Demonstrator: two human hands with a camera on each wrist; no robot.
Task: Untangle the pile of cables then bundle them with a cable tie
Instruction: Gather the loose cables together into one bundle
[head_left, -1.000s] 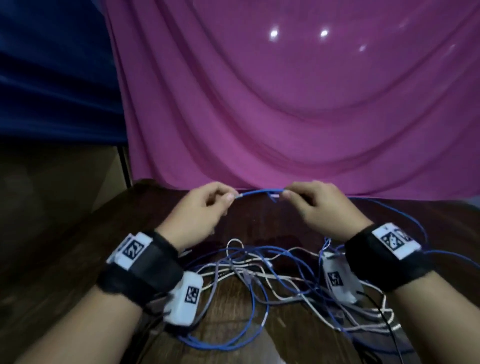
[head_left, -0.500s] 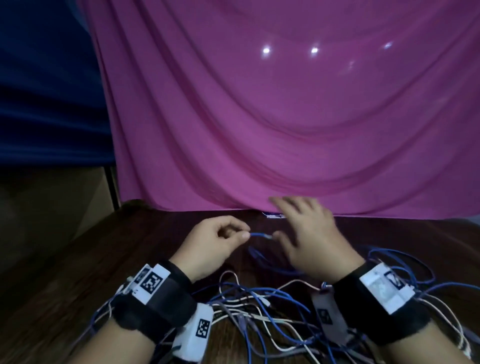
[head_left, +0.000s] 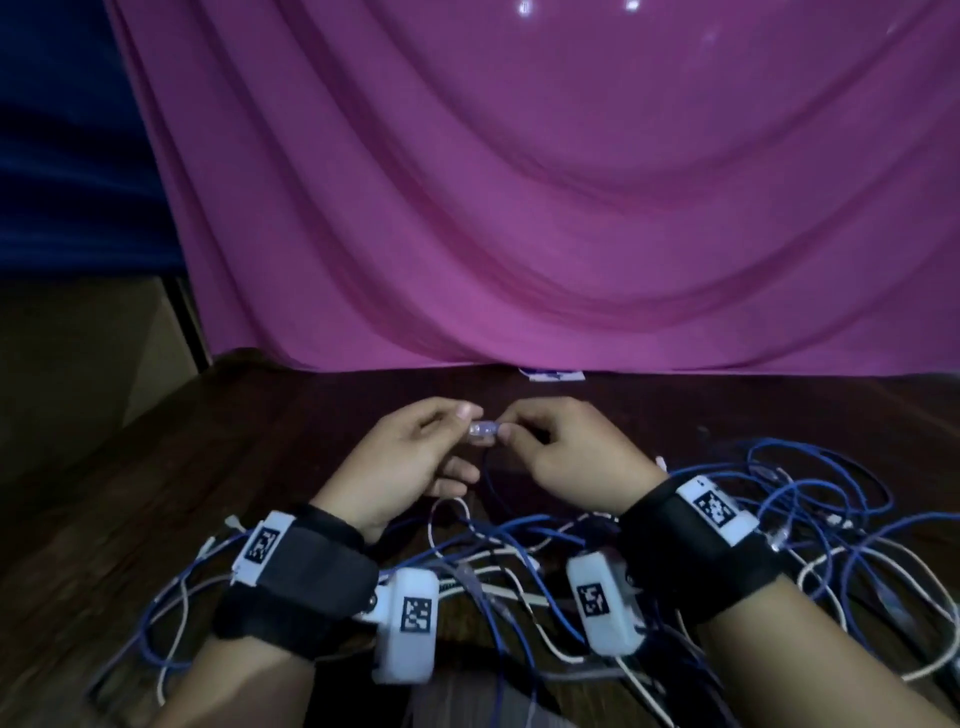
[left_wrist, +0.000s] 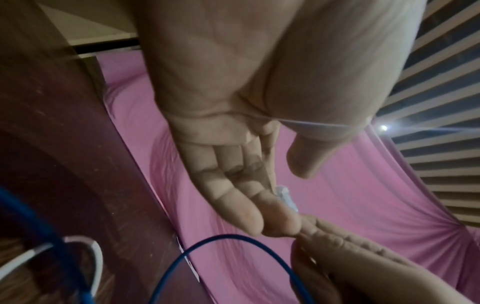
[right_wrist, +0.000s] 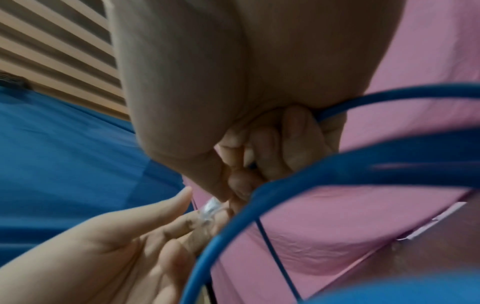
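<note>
A tangle of blue and white cables (head_left: 519, 561) lies on the dark wooden table (head_left: 208, 467), under and around my wrists. Beyond it my two hands meet over the table. My left hand (head_left: 460, 423) pinches the clear plug (head_left: 480, 432) at the end of a blue cable (head_left: 488, 483) between thumb and fingers. In the left wrist view the plug (left_wrist: 285, 198) lies against the fingertips. My right hand (head_left: 511, 428) grips the same cable just behind the plug. In the right wrist view the blue cable (right_wrist: 389, 98) runs through its curled fingers (right_wrist: 293, 131).
A pink cloth (head_left: 571, 208) hangs along the table's far edge, with a small white flat object (head_left: 553, 374) at its foot. More cable loops (head_left: 810, 483) spread to the right. The table's left edge drops off beside a brown panel (head_left: 78, 374).
One second ago both hands held a stretch of blue cable apart. The right hand then let go and opened. Now it grips the cable again right beside the plug in the left hand.
</note>
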